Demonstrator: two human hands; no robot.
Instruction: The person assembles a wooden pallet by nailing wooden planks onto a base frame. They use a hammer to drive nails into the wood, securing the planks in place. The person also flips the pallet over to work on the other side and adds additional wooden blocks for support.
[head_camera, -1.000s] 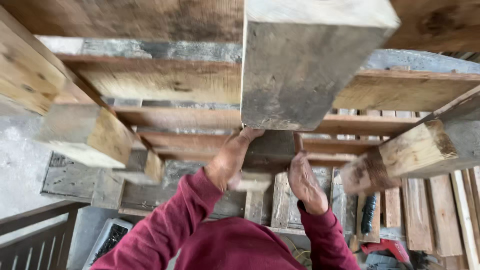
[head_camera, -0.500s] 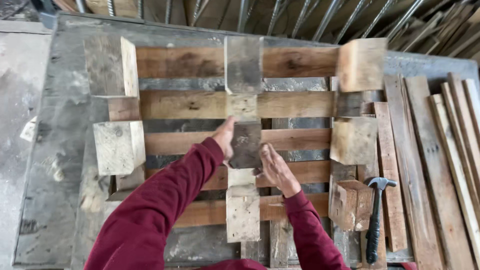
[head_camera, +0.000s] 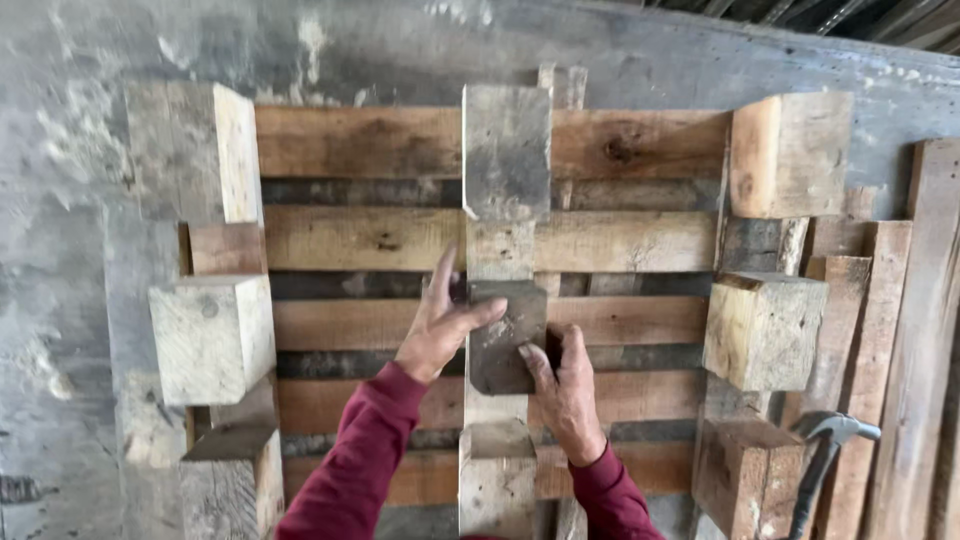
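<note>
Both hands on dark middle block (head_camera: 507, 335), centre row of pallet (head_camera: 640, 240): left hand (head_camera: 440, 325) pressing its left edge, thumb across top; right hand (head_camera: 568, 385), fingers hooked at lower right corner. Risk: block looks loose, may skew off stringer line; splinters, pinched fingers

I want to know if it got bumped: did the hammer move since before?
No. The hammer lies at the pallet's right edge beside the bottom-right wood block, as it did half a second ago. Only the head camera shifted.
</note>
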